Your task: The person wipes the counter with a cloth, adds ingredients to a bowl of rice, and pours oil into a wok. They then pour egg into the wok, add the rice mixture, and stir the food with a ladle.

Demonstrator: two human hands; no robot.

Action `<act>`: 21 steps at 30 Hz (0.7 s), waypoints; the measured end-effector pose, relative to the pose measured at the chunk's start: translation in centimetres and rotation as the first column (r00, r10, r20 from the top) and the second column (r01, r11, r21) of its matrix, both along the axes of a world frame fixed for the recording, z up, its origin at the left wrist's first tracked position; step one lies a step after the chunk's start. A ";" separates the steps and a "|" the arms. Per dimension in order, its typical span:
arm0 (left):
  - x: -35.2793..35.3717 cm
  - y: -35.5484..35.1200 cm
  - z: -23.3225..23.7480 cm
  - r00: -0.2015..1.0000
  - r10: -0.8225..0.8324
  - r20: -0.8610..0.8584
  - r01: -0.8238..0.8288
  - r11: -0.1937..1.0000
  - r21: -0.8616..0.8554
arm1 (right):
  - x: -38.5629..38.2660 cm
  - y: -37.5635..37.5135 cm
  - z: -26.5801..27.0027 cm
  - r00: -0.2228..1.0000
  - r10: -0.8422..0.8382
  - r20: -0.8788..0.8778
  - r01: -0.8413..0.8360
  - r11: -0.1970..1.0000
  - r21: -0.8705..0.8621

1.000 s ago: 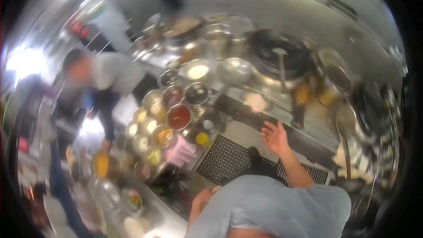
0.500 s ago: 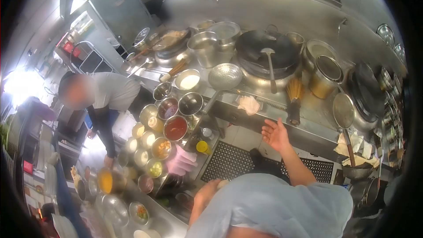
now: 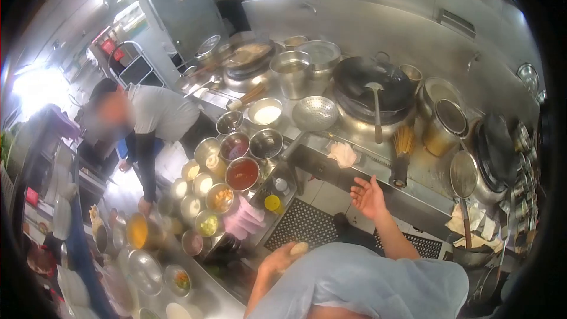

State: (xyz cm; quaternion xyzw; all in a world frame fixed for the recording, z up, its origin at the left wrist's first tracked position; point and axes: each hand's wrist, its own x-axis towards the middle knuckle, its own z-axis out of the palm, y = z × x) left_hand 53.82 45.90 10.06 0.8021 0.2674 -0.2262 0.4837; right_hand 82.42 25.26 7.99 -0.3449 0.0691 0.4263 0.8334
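Note:
My right hand (image 3: 368, 196) is raised and open, palm up, fingers spread, holding nothing. It hovers over the floor in front of the stove counter, just below a crumpled pale cloth (image 3: 343, 154) and left of a bamboo brush (image 3: 403, 149). My left hand (image 3: 282, 258) is low by my grey shirt, fingers curled around a small pale object (image 3: 299, 248) that I cannot identify. A black wok (image 3: 373, 81) with a ladle in it sits on the burner beyond.
Several metal bowls of sauces and seasonings (image 3: 242, 173) crowd the counter at left, beside a yellow-capped bottle (image 3: 271, 202) and pink cloths (image 3: 243, 223). A perforated strainer (image 3: 315, 113) lies by the wok. A co-worker (image 3: 150, 117) bends over the left counter. A black mat (image 3: 304, 224) covers the floor.
The view has sharpened and shifted slightly. My right hand stays raised and open, now a little lower in view. My left hand has lifted slightly. The co-worker remains bent at the counter.

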 end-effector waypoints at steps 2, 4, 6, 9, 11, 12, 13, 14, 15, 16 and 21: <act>-0.7 -0.4 -1.6 0.999 0.033 0.007 -0.033 0.999 -0.031 | -0.2 0.4 -0.1 1.000 0.025 -0.001 -0.025 1.000 -0.017; -1.3 -0.7 -2.5 0.999 0.050 0.003 -0.049 0.996 -0.076 | -0.4 0.6 -0.3 0.999 0.050 0.007 -0.050 0.998 -0.030; -1.8 -0.8 -4.8 0.991 0.098 -0.091 -0.113 0.977 -0.180 | -0.6 0.8 -0.5 0.997 0.074 0.021 -0.074 0.997 -0.039; -2.5 -1.4 -4.0 0.994 -0.029 -0.110 0.022 0.998 -0.066 | -0.9 1.1 -0.2 0.998 0.069 -0.004 -0.070 0.996 -0.058; -3.0 -1.8 -2.1 0.992 -0.103 -0.077 0.103 0.995 0.005 | -1.1 1.0 -0.5 0.997 0.082 -0.003 -0.082 0.996 -0.047; -3.2 -1.7 -1.9 0.993 -0.104 -0.047 0.103 0.995 -0.008 | -1.1 0.9 -0.7 0.997 0.081 0.001 -0.081 0.996 -0.038; -3.1 -1.8 -1.0 0.994 -0.108 -0.017 0.108 0.994 -0.022 | -1.1 0.8 -1.0 0.996 0.082 -0.015 -0.083 0.996 -0.026; -3.0 -2.0 0.2 0.995 -0.068 -0.075 0.066 0.997 -0.038 | -1.2 0.8 -1.2 0.996 0.082 -0.027 -0.082 0.997 -0.014; -2.7 -2.3 2.6 0.991 -0.031 -0.132 0.024 0.998 -0.051 | -1.2 0.8 -1.3 0.996 0.080 -0.037 -0.080 0.997 -0.001; -2.5 -2.5 4.2 0.982 0.006 -0.187 -0.018 0.998 -0.061 | -1.3 0.7 -1.1 0.996 0.083 -0.022 -0.084 0.996 -0.011; -2.3 -1.6 2.1 0.990 -0.135 -0.034 0.132 0.987 -0.089 | -1.5 0.6 -1.2 0.996 0.084 -0.003 -0.084 0.996 -0.035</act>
